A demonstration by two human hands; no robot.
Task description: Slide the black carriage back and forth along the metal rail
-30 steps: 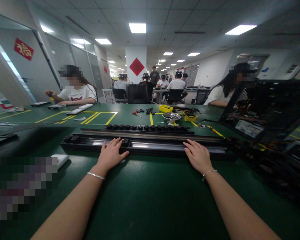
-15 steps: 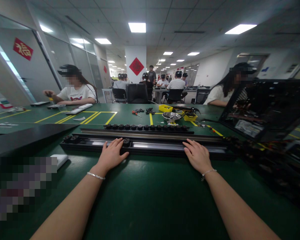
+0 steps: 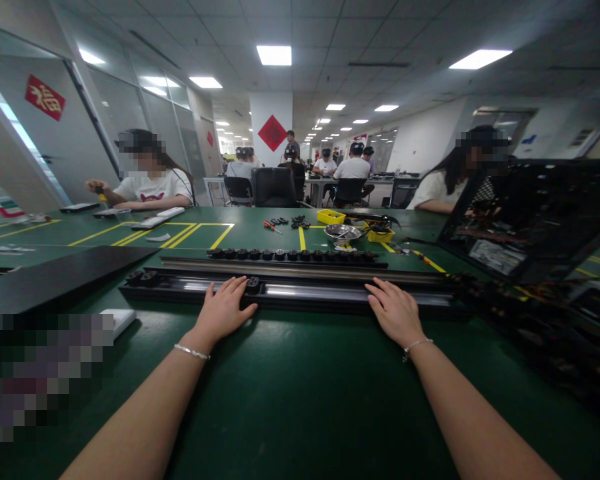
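The long black trough (image 3: 325,294), straight-sided and glossy inside, lay on the green counter (image 3: 300,393) directly ahead, its long axis running left to right. A small round black knob-like piece (image 3: 253,285) sat in it, just beside the left hand (image 3: 227,302) (well apart from the right hand (image 3: 394,309)). Both hands rested spread across the trough's near edge, pinching nothing.

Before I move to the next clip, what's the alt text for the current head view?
A person's left hand and right hand rest palm-down on a long black rail lying across a green table, a small round black part beside the left hand. Beyond are a row of black parts, a silver bowl, yellow bins and seated people.
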